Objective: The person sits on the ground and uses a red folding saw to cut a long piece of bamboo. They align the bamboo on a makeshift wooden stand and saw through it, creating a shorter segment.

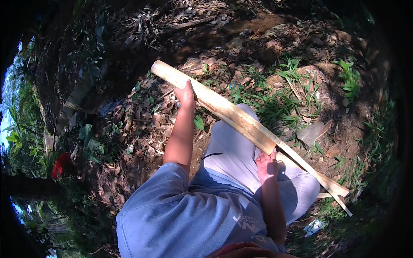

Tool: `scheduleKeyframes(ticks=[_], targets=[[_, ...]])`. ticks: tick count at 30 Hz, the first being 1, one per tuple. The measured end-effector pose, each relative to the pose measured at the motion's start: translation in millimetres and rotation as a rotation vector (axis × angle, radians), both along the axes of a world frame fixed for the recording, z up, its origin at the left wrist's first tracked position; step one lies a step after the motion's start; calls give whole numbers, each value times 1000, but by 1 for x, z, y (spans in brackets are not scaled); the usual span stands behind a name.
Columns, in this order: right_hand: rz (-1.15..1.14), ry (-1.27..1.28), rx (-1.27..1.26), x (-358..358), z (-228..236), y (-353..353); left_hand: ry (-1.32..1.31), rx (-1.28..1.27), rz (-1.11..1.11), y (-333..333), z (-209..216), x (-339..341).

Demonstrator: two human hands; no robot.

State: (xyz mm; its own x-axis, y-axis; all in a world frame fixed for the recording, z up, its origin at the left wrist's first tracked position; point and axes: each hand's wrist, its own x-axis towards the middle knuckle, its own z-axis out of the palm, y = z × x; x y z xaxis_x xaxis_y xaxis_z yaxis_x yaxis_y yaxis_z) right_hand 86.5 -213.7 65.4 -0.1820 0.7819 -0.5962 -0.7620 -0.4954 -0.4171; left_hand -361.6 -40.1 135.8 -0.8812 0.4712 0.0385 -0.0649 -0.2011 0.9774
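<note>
Grass [273,105] and 1 grey stone [309,134] lie beyond the pale wood [232,115] slanting over your lap [228,155]. Your left hand [186,95] grasps the wood, fingers hidden behind; your right hand [267,167] is at its lower end, I can't tell if gripping.

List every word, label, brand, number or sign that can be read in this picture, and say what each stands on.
Blue shirt: pale lettering on the front, partly lost in folds; I don't copy printed words out.
White-and-blue scrap on the ground: too small and blurred to tell whether it bears print.
Pale wooden piece: no lettering visible.
</note>
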Motion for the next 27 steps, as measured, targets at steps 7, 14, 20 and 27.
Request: scheduleKeyframes(ticks=[7,14,20,27], targets=[[21,-25,-11,-2,-7,1,44,-46,37,2,-1,-6],[21,-15,13,-2,-1,1,102,-76,20,15,7,9],[-57,6,-2,-9,11,0,-69,-146,-77,-11,23,8],[-136,-35,-8,-9,33,3,-57,-206,-193,8,-3,-37]])
